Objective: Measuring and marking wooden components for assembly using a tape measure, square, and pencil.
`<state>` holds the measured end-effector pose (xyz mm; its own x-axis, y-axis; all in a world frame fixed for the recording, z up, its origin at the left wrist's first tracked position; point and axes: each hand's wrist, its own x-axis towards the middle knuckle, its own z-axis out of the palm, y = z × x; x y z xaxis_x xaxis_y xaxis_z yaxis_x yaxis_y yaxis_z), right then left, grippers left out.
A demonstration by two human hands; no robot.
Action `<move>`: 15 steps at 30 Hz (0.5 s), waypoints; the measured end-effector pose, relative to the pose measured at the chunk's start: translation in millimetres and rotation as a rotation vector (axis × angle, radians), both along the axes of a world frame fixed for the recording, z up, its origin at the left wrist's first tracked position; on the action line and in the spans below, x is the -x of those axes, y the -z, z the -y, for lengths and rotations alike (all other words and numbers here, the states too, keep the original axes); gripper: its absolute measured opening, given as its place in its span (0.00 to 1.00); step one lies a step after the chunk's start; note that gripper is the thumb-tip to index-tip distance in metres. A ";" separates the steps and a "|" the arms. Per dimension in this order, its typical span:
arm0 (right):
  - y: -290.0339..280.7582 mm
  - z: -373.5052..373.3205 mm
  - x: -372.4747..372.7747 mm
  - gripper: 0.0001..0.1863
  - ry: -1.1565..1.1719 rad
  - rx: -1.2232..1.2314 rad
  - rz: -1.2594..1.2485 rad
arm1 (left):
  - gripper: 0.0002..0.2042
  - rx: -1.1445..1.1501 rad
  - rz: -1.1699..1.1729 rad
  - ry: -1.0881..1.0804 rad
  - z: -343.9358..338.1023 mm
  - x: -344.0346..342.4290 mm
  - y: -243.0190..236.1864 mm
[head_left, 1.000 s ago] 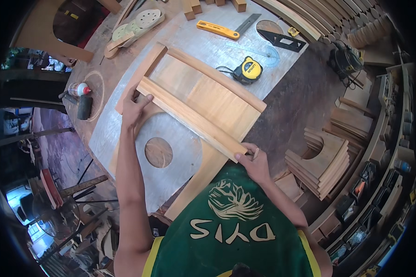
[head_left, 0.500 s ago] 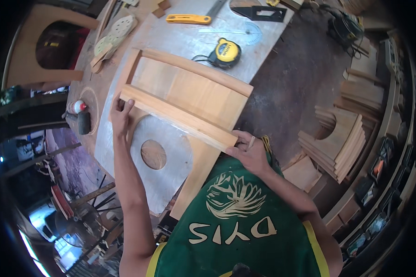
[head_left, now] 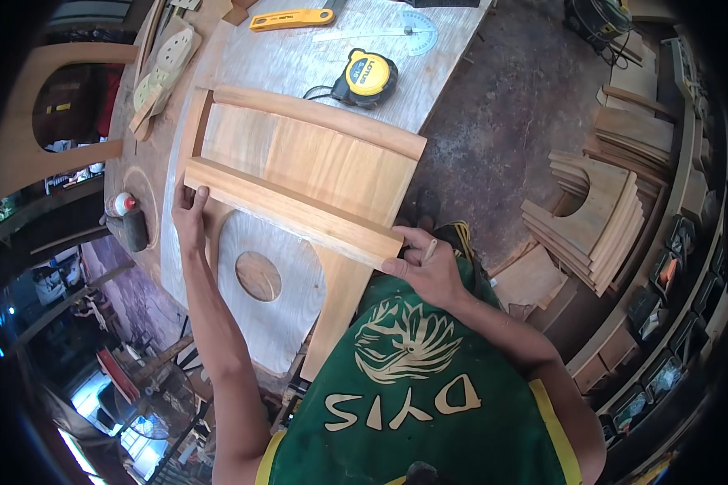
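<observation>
Wooden rail point(head_left: 291, 208), centre of the frame, lies along the lower edge of a wooden panel point(head_left: 315, 162). Left hand point(head_left: 190, 217) grips its left end; right hand point(head_left: 429, 267) grips its right end, a pencil-like stick point(head_left: 430, 251) between fingers. Judgement: even pressure and parallel alignment with the upper rail point(head_left: 323, 117) are advisable. Count: two rails, one tape measure point(head_left: 366, 78), one protractor point(head_left: 416, 32), one bottle point(head_left: 120, 204).

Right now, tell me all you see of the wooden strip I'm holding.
The wooden strip is long, straight, square-edged and pale, with visible grain. It slants along the near side of the wooden panel, left end farther away. Your left hand holds that end, your right hand the other; any panel contact is unclear.
</observation>
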<state>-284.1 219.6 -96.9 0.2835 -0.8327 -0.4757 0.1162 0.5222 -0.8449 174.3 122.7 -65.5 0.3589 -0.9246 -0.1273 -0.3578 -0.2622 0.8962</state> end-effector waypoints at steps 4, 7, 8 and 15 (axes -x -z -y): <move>-1.2 -0.4 0.0 0.31 0.011 -0.015 0.035 | 0.34 0.010 -0.022 -0.005 -0.8 -1.4 2.1; 0.4 1.6 1.2 0.31 -0.012 0.002 0.006 | 0.33 0.010 -0.045 -0.025 -0.7 -2.6 3.5; 0.7 1.5 0.1 0.31 0.006 -0.007 0.023 | 0.33 -0.033 -0.041 -0.037 -0.8 -2.6 3.2; 1.6 -1.3 -3.6 0.31 0.075 -0.052 0.158 | 0.35 -0.002 -0.046 -0.031 -1.1 2.8 -2.0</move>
<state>-280.5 220.9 -98.5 0.2960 -0.8298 -0.4731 0.2856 0.5495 -0.7851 171.5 123.8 -63.5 0.3813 -0.9128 -0.1467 -0.3074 -0.2748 0.9110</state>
